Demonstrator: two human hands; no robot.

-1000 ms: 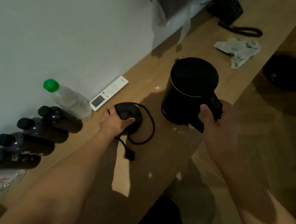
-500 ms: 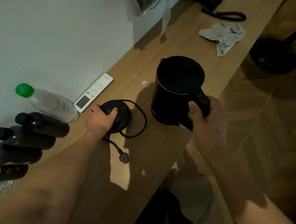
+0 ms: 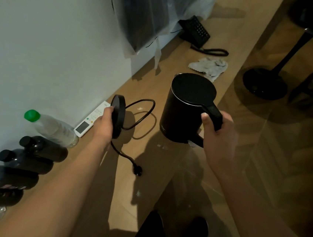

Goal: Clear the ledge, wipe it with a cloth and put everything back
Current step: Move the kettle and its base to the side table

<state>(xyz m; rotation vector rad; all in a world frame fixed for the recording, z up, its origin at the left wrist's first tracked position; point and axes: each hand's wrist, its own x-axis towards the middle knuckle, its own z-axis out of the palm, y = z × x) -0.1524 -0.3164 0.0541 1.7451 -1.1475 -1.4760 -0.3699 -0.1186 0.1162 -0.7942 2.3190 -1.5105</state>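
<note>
Hands gripping kettle and base, mid-clearing; next probably setting both somewhere off the ledge.

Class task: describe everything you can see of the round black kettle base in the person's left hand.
The kettle base is a flat, round, matt black disc, apparently plastic. The left hand grips it tilted on edge, lifted off the wooden ledge, apart from the kettle. Its black cord loops out beside it and trails down to the plug, near the ledge surface.
</note>
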